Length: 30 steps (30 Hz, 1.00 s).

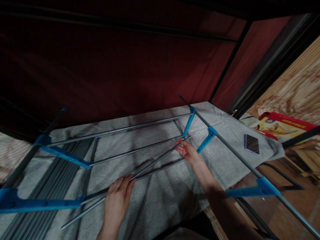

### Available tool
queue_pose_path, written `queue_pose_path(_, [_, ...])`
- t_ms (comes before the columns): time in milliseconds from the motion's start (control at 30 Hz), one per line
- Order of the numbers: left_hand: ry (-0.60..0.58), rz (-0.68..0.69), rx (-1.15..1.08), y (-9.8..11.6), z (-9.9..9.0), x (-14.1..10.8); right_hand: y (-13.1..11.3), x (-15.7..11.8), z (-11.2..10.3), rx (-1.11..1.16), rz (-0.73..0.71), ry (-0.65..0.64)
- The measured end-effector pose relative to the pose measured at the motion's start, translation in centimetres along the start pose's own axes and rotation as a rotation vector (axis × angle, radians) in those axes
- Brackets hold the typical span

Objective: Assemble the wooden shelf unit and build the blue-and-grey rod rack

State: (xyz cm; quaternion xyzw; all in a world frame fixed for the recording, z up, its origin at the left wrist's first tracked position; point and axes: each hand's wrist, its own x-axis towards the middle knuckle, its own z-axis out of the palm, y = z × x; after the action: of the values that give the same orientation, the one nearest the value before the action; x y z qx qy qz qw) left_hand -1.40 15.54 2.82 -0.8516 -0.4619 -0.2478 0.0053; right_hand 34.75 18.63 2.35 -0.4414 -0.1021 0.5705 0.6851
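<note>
A loose grey metal tube (155, 160) runs slantwise across the frame, held in both hands. My left hand (117, 199) is closed round its nearer part, and the free end sticks out at lower left. Close to the tube's far end, my right hand (187, 151) pinches it with bent fingers. Blue plastic brackets (65, 156) join the rack's uprights and crossbars at the left. At the right, more blue brackets (205, 139) sit on a long grey pole (235, 151). A fixed crossbar (160, 169) lies just behind the held tube, partly hidden by my left hand.
Several spare tubes (53, 186) lie bundled on the grey cloth (155, 203) at left. A phone (252, 144) rests on the cloth at right, near a red and yellow box (282, 126). Dark red fabric panels (120, 73) with black framing rise behind.
</note>
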Motion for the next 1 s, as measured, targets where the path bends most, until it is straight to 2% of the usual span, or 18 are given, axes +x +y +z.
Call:
queue_pose_path(233, [0.034, -0.028, 0.045, 0.5, 0.0, 2.0, -2.0, 1.4, 2.0, -0.039, -0.005, -0.019])
queue_pose_path(500, [0.058, -0.067, 0.072, 0.8, -0.5, 2.9, -3.3, 2.3, 4.2, -0.078, 0.025, -0.047])
queue_pose_path(700, [0.075, -0.061, 0.070, 0.3, 0.0, 3.1, -2.9, 2.5, 4.2, -0.093, 0.028, -0.059])
queue_pose_path(1000, [0.085, -0.096, 0.143, 1.0, -0.4, 4.3, -3.6, 3.1, 4.2, -0.110, 0.019, -0.084])
